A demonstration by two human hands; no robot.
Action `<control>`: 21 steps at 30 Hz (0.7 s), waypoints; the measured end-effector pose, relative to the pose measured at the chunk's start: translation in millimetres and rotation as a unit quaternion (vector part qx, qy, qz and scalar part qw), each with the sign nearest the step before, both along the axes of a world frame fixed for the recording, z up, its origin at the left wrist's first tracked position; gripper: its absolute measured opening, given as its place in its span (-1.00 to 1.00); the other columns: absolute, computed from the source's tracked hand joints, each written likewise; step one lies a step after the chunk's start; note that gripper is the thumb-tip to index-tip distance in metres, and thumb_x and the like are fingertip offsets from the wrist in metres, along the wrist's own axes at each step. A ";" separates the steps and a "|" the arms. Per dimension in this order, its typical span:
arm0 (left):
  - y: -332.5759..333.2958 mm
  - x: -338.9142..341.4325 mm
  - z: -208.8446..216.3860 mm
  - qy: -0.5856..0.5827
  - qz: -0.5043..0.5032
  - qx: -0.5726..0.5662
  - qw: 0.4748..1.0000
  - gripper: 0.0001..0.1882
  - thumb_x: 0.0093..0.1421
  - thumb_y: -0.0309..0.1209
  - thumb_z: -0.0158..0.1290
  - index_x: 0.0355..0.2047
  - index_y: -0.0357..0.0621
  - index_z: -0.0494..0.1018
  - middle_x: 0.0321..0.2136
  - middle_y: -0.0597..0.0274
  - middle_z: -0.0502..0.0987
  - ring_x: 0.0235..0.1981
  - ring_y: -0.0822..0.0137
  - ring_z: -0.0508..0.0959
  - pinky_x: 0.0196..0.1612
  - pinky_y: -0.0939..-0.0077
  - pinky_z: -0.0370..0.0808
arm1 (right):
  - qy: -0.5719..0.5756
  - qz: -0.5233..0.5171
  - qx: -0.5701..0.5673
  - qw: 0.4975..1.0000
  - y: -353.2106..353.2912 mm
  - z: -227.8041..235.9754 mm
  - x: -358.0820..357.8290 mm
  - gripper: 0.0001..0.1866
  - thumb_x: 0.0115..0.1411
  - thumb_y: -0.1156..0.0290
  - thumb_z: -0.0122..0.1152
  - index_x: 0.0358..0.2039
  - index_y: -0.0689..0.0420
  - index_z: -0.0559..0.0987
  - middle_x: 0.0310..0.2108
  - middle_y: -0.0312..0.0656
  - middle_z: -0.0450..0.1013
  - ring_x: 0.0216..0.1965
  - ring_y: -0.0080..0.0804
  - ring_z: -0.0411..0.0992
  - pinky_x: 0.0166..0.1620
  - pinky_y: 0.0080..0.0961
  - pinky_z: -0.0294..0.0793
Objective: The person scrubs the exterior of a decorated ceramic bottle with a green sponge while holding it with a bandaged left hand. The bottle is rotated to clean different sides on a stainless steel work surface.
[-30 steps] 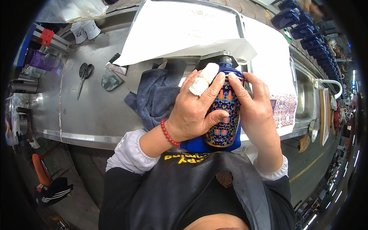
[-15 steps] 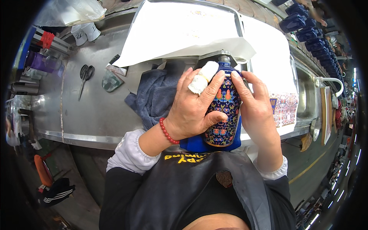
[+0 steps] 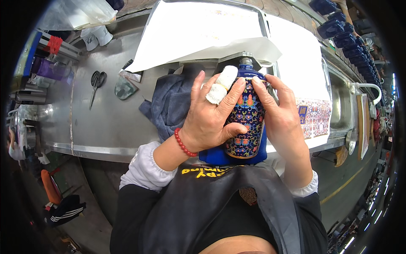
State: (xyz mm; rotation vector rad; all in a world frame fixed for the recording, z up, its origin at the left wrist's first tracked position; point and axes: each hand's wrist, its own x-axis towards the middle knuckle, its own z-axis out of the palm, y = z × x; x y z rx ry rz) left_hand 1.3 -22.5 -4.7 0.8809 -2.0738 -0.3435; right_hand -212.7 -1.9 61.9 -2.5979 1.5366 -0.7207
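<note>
A dark blue bottle [image 3: 244, 127] with a colourful floral pattern and a bare glassy neck lies tilted in front of me, neck away. My left hand [image 3: 205, 118] grips its left side, index fingertip on the shoulder and thumb across the patterned front. One left finger is wrapped in white cloth, and red beads circle that wrist. From the other side my right hand [image 3: 284, 118] holds the bottle, with fingertips at the shoulder by the pattern's upper edge. Under the bottle's base is a bright blue cloth [image 3: 211, 156]. Next to my left hand lies a crumpled grey-blue towel [image 3: 167, 103].
Black-handled scissors [image 3: 97, 82] and a greenish scraper [image 3: 125, 88] lie on the metal table [image 3: 114, 122] at left. White paper [image 3: 198, 31] covers a tray ahead. Patterned sheets [image 3: 314, 118] and a sink [image 3: 338, 101] are at right. Several blue bottles [image 3: 344, 40] stand in a row at far right.
The left hand's outer fingers have spread slightly, and both index fingertips have shifted a little at the bottle's shoulder. The whole view has moved slightly; the bottle stays between my hands.
</note>
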 end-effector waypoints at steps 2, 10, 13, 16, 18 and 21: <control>0.1 0.8 2.4 -0.012 0.010 -0.010 1.000 -0.04 0.31 0.40 -0.21 0.34 -0.20 0.38 0.24 -0.09 0.44 0.29 -0.16 0.34 0.41 -0.30 -0.03 | -0.011 -0.002 -0.001 1.000 -0.5 -1.4 -0.8 -0.21 0.00 0.81 0.11 0.32 0.08 0.48 0.17 0.13 0.36 0.07 0.13 0.42 0.15 -0.11 0.45; 3.8 -3.0 15.7 -0.116 0.013 -0.089 0.989 -0.06 0.31 0.46 -0.45 0.41 0.10 0.32 0.23 0.38 0.50 0.46 0.07 0.11 0.51 -0.21 -0.38 | -0.088 -0.009 -0.004 0.996 2.9 -6.4 -6.5 -0.23 -0.01 0.86 0.05 0.30 0.26 0.44 0.11 0.12 0.42 0.05 0.10 0.45 0.14 -0.14 0.46; 2.6 -2.6 19.7 -0.150 0.009 -0.085 0.985 -0.04 0.30 0.46 -0.42 0.39 0.03 0.34 0.21 0.34 0.52 0.43 0.07 0.15 0.51 -0.22 -0.36 | -0.086 -0.011 -0.002 0.996 4.6 -9.2 -8.1 -0.25 0.00 0.86 0.05 0.29 0.28 0.45 0.11 0.12 0.43 0.07 0.10 0.45 0.14 -0.14 0.46; -4.5 2.7 21.2 -0.122 -0.011 -0.057 0.991 -0.03 0.29 0.46 -0.36 0.35 -0.03 0.38 0.20 0.26 0.52 0.40 0.06 0.20 0.50 -0.20 -0.31 | -0.112 -0.006 -0.014 0.994 4.4 -10.0 -9.2 -0.27 0.02 0.83 0.10 0.28 0.22 0.48 0.10 0.11 0.44 0.08 0.12 0.45 0.14 -0.13 0.46; -10.7 8.2 19.5 -0.038 -0.011 -0.017 0.999 -0.06 0.31 0.43 -0.30 0.31 -0.11 0.43 0.17 0.13 0.54 0.35 0.03 0.25 0.50 -0.13 -0.22 | -0.087 0.002 -0.024 0.996 3.8 -8.7 -9.3 -0.27 0.02 0.80 0.15 0.27 0.12 0.52 0.11 0.10 0.43 0.08 0.11 0.44 0.14 -0.12 0.46; -10.3 9.4 12.9 0.056 0.033 -0.011 0.998 -0.19 0.40 0.29 -0.21 0.25 -0.15 0.48 0.13 0.04 0.55 0.30 -0.05 0.29 0.44 -0.10 0.00 | -0.048 0.015 -0.030 0.998 3.0 -5.3 -8.1 -0.27 0.02 0.74 0.22 0.25 -0.02 0.56 0.15 0.06 0.40 0.11 0.09 0.42 0.16 -0.11 0.44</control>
